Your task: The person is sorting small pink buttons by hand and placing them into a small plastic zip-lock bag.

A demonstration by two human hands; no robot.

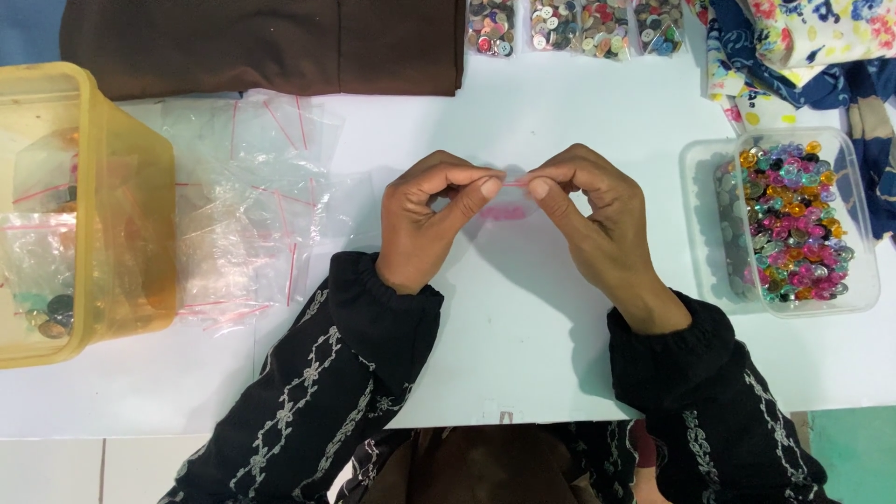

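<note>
Both hands pinched 1 small clear bag [505, 207] at mid-frame: left hand [431, 219] and right hand [590, 217] gripped its top edge, long axis left-right, bag hanging below both grips.

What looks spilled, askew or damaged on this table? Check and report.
Nothing is spilled or damaged. The only untidy spot is the loose heap of empty clear bags, overlapping askew beside the yellow tub. Both hands, left hand and right hand, pinch a small clear bag holding pink pieces.
</note>
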